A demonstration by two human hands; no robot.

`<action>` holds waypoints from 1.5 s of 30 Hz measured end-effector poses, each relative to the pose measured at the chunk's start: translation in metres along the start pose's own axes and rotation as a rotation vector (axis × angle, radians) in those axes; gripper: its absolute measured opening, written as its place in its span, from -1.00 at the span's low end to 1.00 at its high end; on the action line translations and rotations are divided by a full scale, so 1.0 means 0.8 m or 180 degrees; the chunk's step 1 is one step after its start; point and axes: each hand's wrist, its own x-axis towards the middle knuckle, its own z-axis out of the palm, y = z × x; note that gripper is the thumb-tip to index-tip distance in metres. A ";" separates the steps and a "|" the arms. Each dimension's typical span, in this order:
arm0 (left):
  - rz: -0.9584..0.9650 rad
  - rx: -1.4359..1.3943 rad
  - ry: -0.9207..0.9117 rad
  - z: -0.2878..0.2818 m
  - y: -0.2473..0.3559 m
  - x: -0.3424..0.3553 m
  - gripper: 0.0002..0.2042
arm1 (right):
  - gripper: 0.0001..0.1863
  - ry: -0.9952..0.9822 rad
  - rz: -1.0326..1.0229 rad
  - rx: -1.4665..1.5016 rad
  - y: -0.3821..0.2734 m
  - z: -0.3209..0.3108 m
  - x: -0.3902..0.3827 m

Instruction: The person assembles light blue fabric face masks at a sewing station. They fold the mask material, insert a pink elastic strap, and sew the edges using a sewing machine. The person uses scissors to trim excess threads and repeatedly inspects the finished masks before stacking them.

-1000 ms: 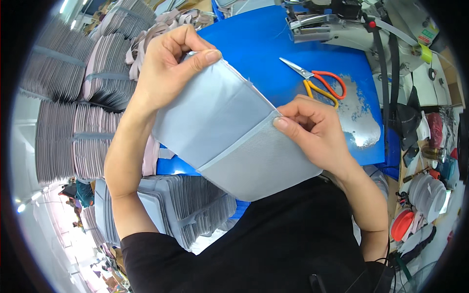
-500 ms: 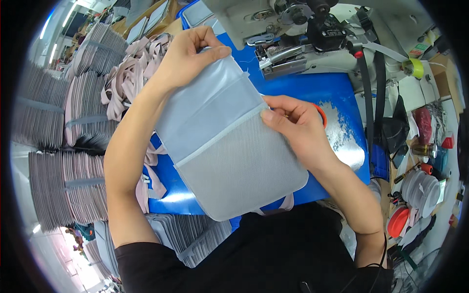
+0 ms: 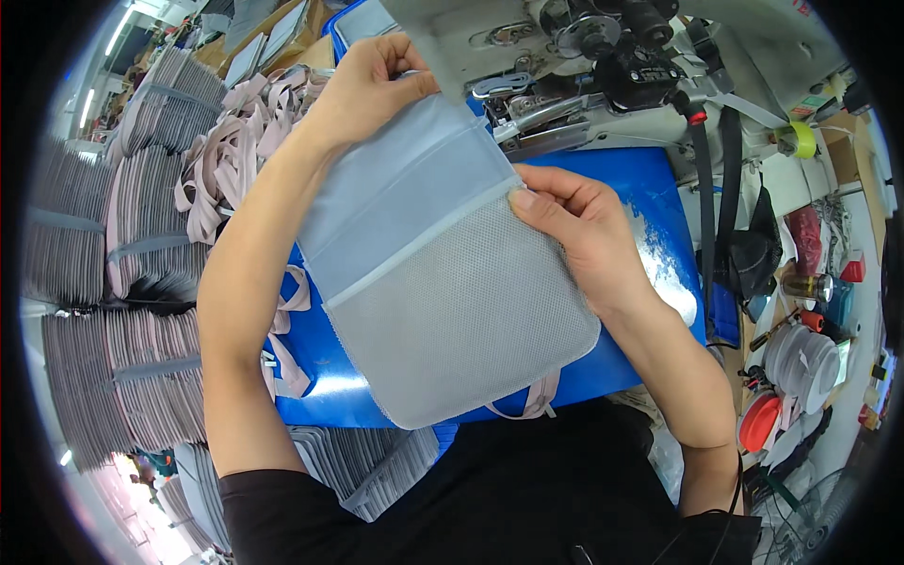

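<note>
Though aslant, panel (image 3: 457,301) in both hands (image 3: 369,92) (image 3: 589,226)

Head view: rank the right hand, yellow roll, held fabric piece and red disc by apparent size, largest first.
1. Held fabric piece
2. Right hand
3. Red disc
4. Yellow roll

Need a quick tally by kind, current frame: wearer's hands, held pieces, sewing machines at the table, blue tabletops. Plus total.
Hands: 2 (left hand, right hand)
Held pieces: 1 (grey-blue fabric piece with mesh, gripped by both)
Sewing machines: 1 (sewing machine)
Blue tabletops: 1 (blue tabletop)
Total: 5
</note>
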 end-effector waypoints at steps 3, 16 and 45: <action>0.0116 -0.0001 0.0101 0.000 -0.011 0.001 -0.88 | -0.66 -0.0064 0.0005 0.0079 -0.004 0.001 0.000; 0.0620 -0.1017 -0.1260 0.001 -0.060 0.063 -0.39 | -0.66 0.0310 -0.0177 0.0164 -0.007 0.005 0.023; 0.1007 0.3783 -0.1207 0.040 0.187 -0.183 -0.31 | -0.67 -0.0303 -0.0355 -0.0409 0.016 -0.021 -0.059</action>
